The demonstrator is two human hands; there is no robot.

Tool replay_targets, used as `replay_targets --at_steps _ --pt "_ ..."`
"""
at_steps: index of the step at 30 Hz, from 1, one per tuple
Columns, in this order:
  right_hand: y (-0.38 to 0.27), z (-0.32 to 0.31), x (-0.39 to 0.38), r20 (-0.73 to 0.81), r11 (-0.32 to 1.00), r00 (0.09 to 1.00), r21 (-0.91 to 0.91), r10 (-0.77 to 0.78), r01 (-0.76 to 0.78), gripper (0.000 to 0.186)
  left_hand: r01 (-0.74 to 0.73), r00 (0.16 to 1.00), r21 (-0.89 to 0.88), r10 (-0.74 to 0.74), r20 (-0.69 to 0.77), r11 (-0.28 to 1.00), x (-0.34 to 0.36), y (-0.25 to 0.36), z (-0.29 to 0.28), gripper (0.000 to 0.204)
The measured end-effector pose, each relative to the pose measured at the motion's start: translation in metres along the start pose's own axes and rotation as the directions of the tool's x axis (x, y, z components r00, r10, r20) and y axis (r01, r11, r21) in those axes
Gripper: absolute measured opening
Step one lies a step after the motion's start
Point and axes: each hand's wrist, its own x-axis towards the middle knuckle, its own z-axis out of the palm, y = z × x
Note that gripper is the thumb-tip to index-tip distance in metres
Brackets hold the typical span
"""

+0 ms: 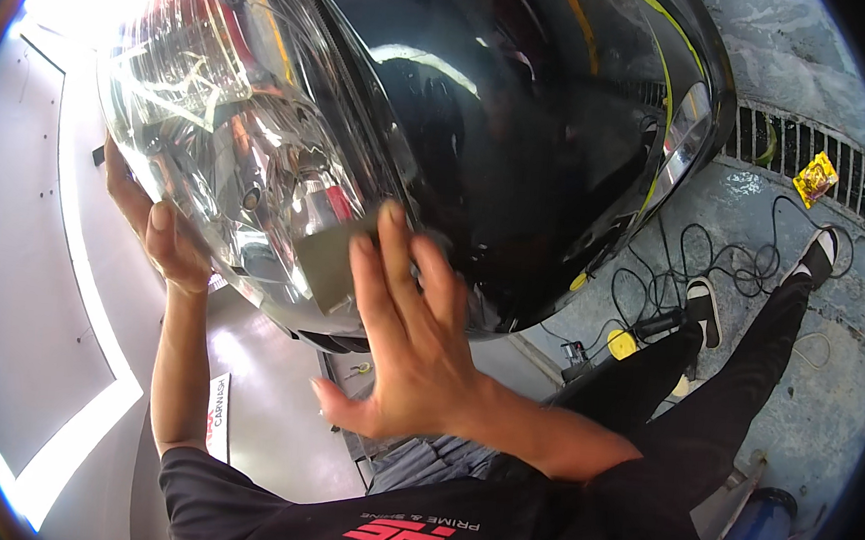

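A glossy black car's clear headlight (243, 177) fills the upper left, with bright reflectors behind its lens. My right hand (412, 354) lies over the headlight's lower inner edge, beside the black bodywork (519, 176). Under its outstretched fingers is a grey-olive rectangle of what looks like sandpaper (332, 268), pressed against the lens; its thumb sticks out to the side. At the headlight's outer side, my left hand (169, 242) rests against the lens edge, thumb raised and apart from the fingers. Part of those fingers is hidden behind the lens.
Black cables (724, 265) loop over the wet grey floor near my sandalled feet (705, 311). A yellow pad (622, 344) lies by a dark tool. Farther off are a drain grate (803, 135) and a yellow packet (816, 179). A blue cylinder (755, 538) stands at lower right.
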Motion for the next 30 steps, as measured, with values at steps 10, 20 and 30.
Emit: replay_targets --at_steps 10,20,30 --pt "0.007 0.005 0.011 -0.044 0.998 0.998 0.046 -0.034 0.036 0.108 -0.002 1.000 -0.008 0.002 0.008 1.000 -0.001 -0.003 0.000 0.050" --pt "0.005 0.000 0.023 -0.059 0.997 0.997 0.053 -0.044 0.048 0.104 0.009 1.000 -0.033 -0.008 0.012 0.999 0.004 -0.008 0.000 0.050" --pt "0.003 0.002 0.032 -0.074 0.998 0.996 0.028 -0.056 0.058 0.107 0.156 0.987 0.121 -0.158 0.014 0.980 -0.002 -0.012 -0.005 0.051"
